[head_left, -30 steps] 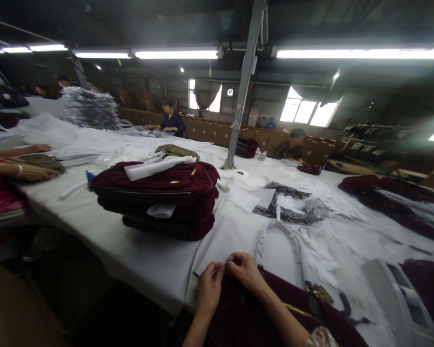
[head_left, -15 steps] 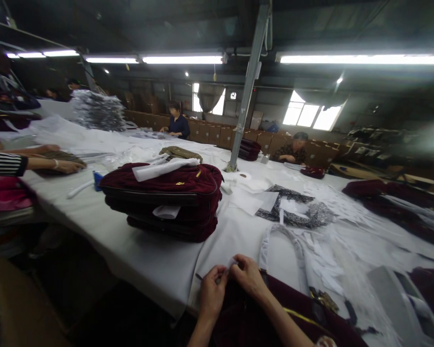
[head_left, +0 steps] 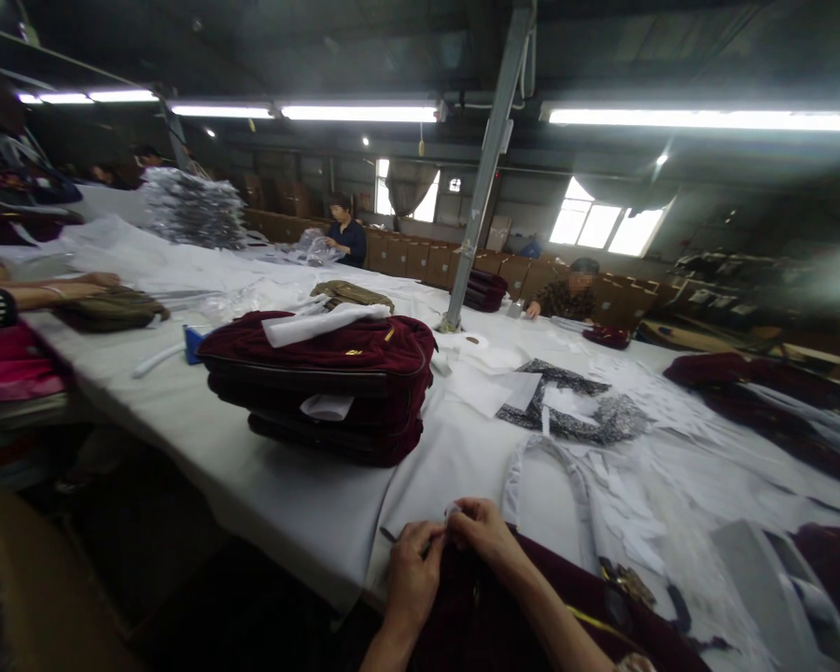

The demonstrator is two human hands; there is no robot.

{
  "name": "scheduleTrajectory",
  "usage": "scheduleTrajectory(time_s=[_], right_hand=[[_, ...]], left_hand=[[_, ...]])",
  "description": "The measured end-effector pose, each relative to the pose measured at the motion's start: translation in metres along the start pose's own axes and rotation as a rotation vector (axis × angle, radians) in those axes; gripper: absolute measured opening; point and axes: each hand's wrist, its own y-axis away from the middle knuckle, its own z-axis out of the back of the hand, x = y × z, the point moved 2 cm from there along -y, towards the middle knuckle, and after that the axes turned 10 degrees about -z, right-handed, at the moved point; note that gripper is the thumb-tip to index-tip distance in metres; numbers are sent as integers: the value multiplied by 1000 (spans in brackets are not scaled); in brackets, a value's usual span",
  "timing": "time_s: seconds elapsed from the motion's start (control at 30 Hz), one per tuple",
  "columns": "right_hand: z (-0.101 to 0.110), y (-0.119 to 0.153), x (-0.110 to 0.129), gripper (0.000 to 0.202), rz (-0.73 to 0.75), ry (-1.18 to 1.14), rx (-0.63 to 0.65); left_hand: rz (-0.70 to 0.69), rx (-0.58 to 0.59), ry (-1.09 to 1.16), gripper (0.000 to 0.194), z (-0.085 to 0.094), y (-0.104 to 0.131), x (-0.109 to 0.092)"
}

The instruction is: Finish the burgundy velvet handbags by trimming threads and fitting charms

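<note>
The person's forearms slant inward so that the two hands meet at the fingertips above a maroon bag (head_left: 462,611), which lies right beneath them. The right hand (head_left: 486,534), wrist bent, pinches a small white piece (head_left: 452,510); the left hand (head_left: 414,567) curls nearly closed beside it, its grip too hidden to tell. Ahead and left of the hands, stacked maroon bags (head_left: 315,387) stand on the counter (head_left: 287,499)

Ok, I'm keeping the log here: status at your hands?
Left hand and right hand together at white scrap. Maroon bag beneath both. Bag stack beyond, apart from hands.
</note>
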Motion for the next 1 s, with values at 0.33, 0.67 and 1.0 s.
scheduleTrajectory(time_s=[0.33, 0.67, 1.0], right_hand=[[-1, 0, 0, 29, 21, 5, -81], [-1, 10, -4, 38, 123, -155, -66], [0, 11, -11, 42, 107, -284, -42]], left_hand=[[-272, 124, -278, 25, 1, 5, -16], [123, 99, -137, 25, 2, -5, -4], [38, 146, -178, 20, 0, -6, -2]])
